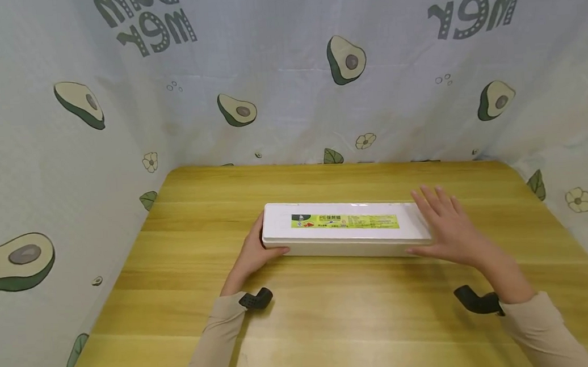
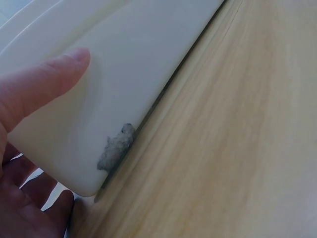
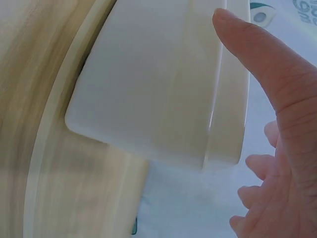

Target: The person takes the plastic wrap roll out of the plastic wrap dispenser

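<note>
A long white cling film box [image 1: 346, 239] with a green and yellow label [image 1: 345, 221] on its lid lies crosswise on the wooden table. My left hand [image 1: 254, 251] grips its left end. In the left wrist view the thumb [image 2: 59, 74] lies along the front wall and the fingers bend round the end. Around the right end, my right hand [image 1: 451, 232] is held with spread, straight fingers. Its thumb [image 3: 247, 42] overlaps the lid edge in the right wrist view, with the other fingers off beyond the end.
The wooden table [image 1: 334, 317] extends in front of and behind the box. A white curtain [image 1: 289, 121] printed with avocados hangs along the back and both sides. A black curved piece is worn at each wrist. A grey smudge [image 2: 117, 147] marks the box's lower front corner.
</note>
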A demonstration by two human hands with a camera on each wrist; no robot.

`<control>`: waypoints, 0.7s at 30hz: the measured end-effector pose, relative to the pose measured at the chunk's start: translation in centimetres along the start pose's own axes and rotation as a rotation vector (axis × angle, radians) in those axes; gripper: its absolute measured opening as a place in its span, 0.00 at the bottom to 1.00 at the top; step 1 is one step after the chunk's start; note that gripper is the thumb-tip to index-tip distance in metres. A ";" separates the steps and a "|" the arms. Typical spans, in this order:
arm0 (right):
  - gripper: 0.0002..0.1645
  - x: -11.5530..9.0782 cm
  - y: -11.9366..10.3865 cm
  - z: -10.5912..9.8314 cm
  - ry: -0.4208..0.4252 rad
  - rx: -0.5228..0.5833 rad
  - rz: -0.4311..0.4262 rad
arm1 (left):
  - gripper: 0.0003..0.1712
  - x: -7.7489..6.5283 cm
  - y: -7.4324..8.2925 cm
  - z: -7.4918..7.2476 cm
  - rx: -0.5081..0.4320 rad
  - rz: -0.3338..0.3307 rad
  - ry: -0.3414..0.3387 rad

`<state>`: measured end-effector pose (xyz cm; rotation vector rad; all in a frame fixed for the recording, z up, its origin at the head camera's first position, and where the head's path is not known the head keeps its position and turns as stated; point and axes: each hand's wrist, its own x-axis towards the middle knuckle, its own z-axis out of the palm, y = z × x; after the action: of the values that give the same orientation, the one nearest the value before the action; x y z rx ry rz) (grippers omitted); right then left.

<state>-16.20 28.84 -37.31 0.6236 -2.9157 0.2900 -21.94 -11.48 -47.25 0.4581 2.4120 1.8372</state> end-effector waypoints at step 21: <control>0.71 1.6 -1.4 0.8 -0.017 0.028 -0.042 | 0.63 0.0 0.1 0.1 -0.055 0.004 -0.012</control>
<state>-17.16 26.76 -37.54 0.6936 -2.9155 0.3225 -21.86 -11.40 -47.14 0.4684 2.3474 1.8912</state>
